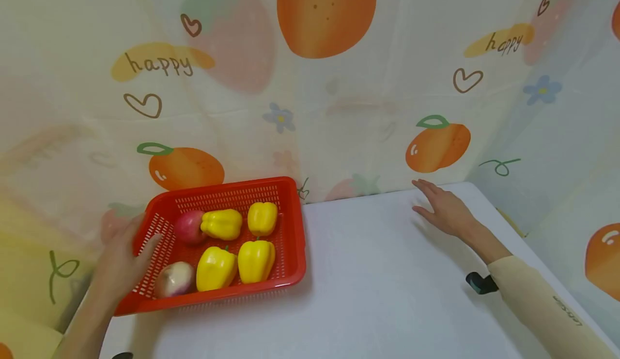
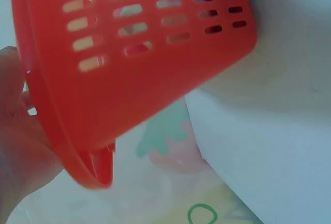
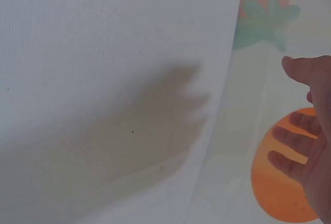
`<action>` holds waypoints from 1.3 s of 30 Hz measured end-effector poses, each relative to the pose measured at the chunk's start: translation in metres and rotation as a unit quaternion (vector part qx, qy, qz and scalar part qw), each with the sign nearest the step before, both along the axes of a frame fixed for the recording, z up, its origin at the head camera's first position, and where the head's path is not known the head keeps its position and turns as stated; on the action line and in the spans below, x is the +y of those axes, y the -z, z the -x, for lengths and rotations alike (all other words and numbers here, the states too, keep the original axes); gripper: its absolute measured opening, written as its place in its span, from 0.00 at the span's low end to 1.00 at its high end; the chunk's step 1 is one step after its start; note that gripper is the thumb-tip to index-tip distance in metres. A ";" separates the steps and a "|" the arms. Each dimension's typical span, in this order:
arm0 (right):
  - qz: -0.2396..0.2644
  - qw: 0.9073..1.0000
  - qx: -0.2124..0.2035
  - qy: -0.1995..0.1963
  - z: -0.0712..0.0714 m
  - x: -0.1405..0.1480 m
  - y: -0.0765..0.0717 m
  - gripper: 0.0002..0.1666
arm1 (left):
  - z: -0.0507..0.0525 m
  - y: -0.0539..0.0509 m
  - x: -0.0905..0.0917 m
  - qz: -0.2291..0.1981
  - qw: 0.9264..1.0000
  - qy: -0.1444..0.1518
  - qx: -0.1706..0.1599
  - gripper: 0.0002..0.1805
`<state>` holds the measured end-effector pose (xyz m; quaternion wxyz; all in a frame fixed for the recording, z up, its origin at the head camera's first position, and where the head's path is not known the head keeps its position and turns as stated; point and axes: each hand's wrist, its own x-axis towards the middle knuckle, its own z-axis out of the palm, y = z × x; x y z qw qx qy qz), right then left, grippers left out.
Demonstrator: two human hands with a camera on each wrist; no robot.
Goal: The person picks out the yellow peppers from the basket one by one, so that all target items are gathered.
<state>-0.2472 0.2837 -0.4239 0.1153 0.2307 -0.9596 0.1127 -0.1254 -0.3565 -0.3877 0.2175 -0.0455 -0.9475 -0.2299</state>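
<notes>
At the table's left stands a red plastic basket (image 1: 301, 240) with slotted walls. Inside lie several yellow bell peppers (image 1: 216, 268), a pinkish-red round item (image 1: 189, 227) and a whitish-purple round item (image 1: 175, 279), perhaps a turnip or an onion. My left hand (image 1: 118, 262), blurred, is at the basket's left rim with the thumb over the inside. In the left wrist view that hand (image 2: 20, 146) is partly hidden behind the rim; no fingers show on the outer wall. Over the table's far right, my right hand (image 1: 446, 208) hangs with fingers extended, holding nothing.
The white table (image 1: 368, 262) backs onto a hanging cloth (image 1: 339, 133) printed with fruit, hearts and lettering. A small dark object (image 1: 481, 282) shows by the right sleeve (image 1: 537, 294). In the left wrist view, the basket extends past a table edge (image 2: 207, 159).
</notes>
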 end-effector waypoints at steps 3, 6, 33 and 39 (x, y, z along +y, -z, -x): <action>0.001 1.000 0.002 -0.003 0.000 -0.002 0.001 0.40 | -0.004 0.002 -0.005 -0.005 1.000 -0.004 -0.010 0.29; 0.002 1.000 -0.003 -0.003 0.000 -0.005 0.000 0.40 | -0.008 0.004 -0.010 -0.013 0.999 -0.016 -0.025 0.28; 0.062 0.998 0.013 -0.014 -0.016 -0.038 -0.015 0.36 | -0.016 0.022 -0.027 -0.043 0.989 -0.086 -0.108 0.26; 0.085 0.995 0.029 -0.037 -0.024 -0.050 -0.024 0.36 | -0.017 0.022 -0.028 -0.078 0.986 -0.083 -0.124 0.27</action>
